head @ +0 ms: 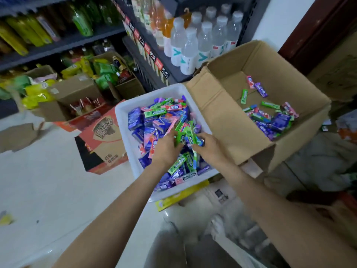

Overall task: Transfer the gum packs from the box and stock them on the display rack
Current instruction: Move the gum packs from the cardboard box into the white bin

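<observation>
A white plastic tray in the middle holds a heap of gum packs in green, blue, purple and pink. Both of my hands are over it. My left hand grips green gum packs with curled fingers. My right hand pinches another green gum pack right beside them. To the right stands an open cardboard box with a smaller scatter of gum packs on its bottom.
Dark shelves with water bottles and other drinks rise behind the tray. Cardboard boxes of snack bags sit on the pale floor at left. A red-and-brown carton lies beside the tray. My knees are at the bottom.
</observation>
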`<action>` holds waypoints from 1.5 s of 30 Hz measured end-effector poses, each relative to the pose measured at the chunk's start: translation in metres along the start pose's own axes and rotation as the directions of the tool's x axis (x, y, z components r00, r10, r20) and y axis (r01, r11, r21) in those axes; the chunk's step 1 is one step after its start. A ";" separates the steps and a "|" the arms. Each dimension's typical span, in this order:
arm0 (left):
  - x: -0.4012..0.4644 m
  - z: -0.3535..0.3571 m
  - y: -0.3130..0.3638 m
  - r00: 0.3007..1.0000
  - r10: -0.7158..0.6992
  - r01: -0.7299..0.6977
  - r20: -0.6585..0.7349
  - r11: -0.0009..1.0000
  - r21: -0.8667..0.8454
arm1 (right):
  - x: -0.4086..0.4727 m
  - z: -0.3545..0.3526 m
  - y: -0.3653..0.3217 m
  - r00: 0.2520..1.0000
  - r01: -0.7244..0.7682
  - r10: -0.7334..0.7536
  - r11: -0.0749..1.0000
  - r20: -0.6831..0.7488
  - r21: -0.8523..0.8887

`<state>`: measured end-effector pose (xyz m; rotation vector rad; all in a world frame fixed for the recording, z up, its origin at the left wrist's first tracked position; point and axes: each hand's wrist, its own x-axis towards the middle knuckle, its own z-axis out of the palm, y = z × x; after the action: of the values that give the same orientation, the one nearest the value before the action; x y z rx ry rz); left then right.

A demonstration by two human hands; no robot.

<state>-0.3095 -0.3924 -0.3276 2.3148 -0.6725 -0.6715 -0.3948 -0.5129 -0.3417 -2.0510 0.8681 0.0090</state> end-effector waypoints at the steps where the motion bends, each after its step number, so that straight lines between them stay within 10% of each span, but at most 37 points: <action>1: -0.003 0.004 -0.005 1.000 0.005 -0.006 0.011 0.998 0.061 | -0.004 0.002 0.005 1.000 -0.009 0.009 0.999 -0.007 -0.043; 6: -0.011 0.015 -0.019 0.999 0.040 -0.044 0.027 0.988 0.148 | -0.014 -0.004 0.024 0.999 -0.020 0.029 0.962 0.030 -0.271; 22: 0.061 0.034 0.149 0.960 0.234 -0.269 -0.156 0.925 -0.267 | 0.039 -0.171 0.034 0.952 0.098 -0.039 0.978 -0.303 0.182; 38: 0.192 0.180 0.207 0.904 -0.312 0.277 0.294 0.948 0.154 | 0.180 -0.231 0.157 0.911 -0.069 0.119 0.988 0.395 -0.137; 45: 0.204 0.198 0.189 0.901 -0.329 0.367 0.284 0.925 -0.093 | 0.200 -0.224 0.164 0.883 0.022 0.163 0.922 0.439 -0.385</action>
<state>-0.3333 -0.7273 -0.3910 2.2492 -0.3045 -1.1717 -0.4067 -0.8521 -0.3874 -2.2276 0.6686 0.7398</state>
